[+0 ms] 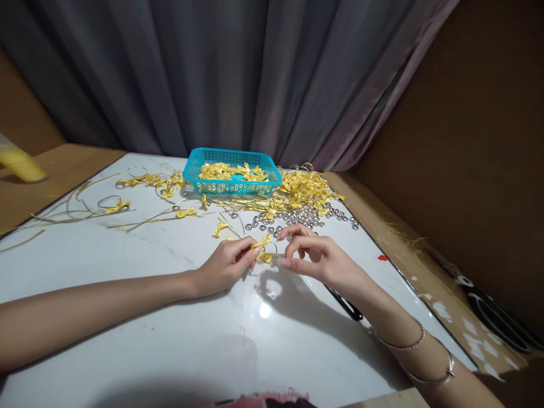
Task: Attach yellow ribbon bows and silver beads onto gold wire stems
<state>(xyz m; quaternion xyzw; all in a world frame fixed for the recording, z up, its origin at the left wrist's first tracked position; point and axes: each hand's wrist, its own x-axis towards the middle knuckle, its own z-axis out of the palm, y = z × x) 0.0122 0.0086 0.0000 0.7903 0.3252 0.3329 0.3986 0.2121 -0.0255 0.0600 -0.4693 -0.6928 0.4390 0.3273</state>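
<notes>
My left hand (223, 266) pinches a yellow ribbon bow (265, 240) between thumb and fingertips, just above the white tabletop. A thin gold cord (275, 249) curves out from the bow to the right. At the end of this cord, the thumb and a bent finger of my right hand (325, 258) close together, while the index finger is held apart. Silver beads (297, 218) lie scattered beyond both hands. Another small yellow bow (220, 229) rests on the table behind my left hand. Beneath my right hand, a black-handled tool (346, 305) is partly hidden.
A blue plastic basket (274, 182) with yellow bows stands at the back, beside a heap of yellow bows (308, 190). Gold cords (89, 214) spread across the left. Black-handled scissors (495, 314) and paper scraps lie at the right. A grey curtain (221, 73) hangs behind.
</notes>
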